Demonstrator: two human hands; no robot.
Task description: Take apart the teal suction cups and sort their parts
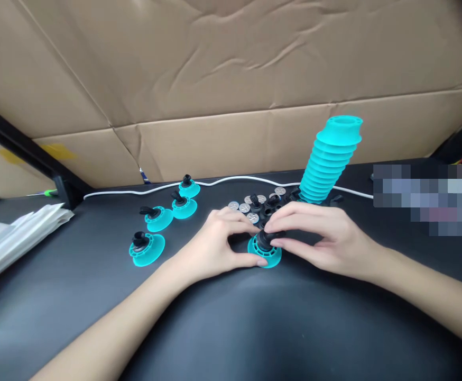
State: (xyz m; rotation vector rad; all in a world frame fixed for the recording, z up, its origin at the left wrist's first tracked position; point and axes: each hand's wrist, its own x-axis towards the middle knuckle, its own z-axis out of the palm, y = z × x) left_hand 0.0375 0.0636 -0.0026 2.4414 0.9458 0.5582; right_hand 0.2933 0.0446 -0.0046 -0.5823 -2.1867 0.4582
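My left hand [221, 243] is closed around the left side of a turquoise suction cup [271, 261] on the dark table, thumb at the front of its rim. A black knob [263, 241] stands on the middle of that cup. The thumb and fingers of my right hand [328, 233] pinch the knob from the right and above, covering part of it. Just behind my hands lie several loose black knobs [255, 201] and several round metal discs [245, 208].
A tall, tilted stack of turquoise cups [328, 159] stands behind my right hand. Several cups with black knobs [151, 250] sit to the left. A white cable [231, 180] runs along the back below a cardboard wall [215, 148]. White packets [20, 238] lie far left.
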